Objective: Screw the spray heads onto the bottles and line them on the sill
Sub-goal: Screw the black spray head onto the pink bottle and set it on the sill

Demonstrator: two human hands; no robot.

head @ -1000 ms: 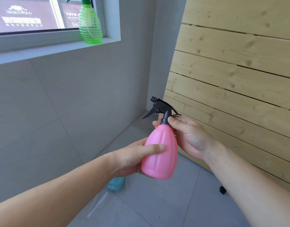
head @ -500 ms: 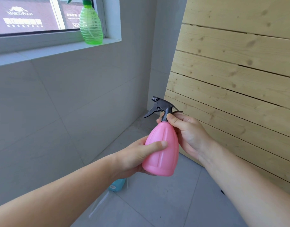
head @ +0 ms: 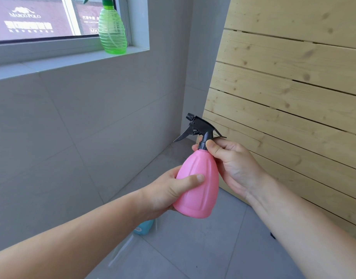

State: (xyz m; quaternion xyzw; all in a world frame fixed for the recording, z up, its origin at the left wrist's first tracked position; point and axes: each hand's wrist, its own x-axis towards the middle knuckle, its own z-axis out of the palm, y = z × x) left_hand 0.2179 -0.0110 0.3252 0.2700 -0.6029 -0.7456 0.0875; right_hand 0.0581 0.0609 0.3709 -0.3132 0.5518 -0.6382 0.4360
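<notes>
A pink bottle with a black spray head on its neck is held upright in mid-air. My left hand wraps the bottle's lower body from the left. My right hand pinches the black collar at the neck with thumb and fingers. A green spray bottle with its head on stands on the window sill at the upper left. A light blue bottle lies on the floor, mostly hidden under my left forearm.
A slatted wooden panel leans against the wall on the right. Grey tiled wall below the sill and grey floor tiles surround me. A small black piece lies on the floor by the panel.
The pink bottle has risen slightly and tilted a little upright. My right fingers have shifted around the collar at the neck. The view has dropped a bit, showing more of the green bottle.
</notes>
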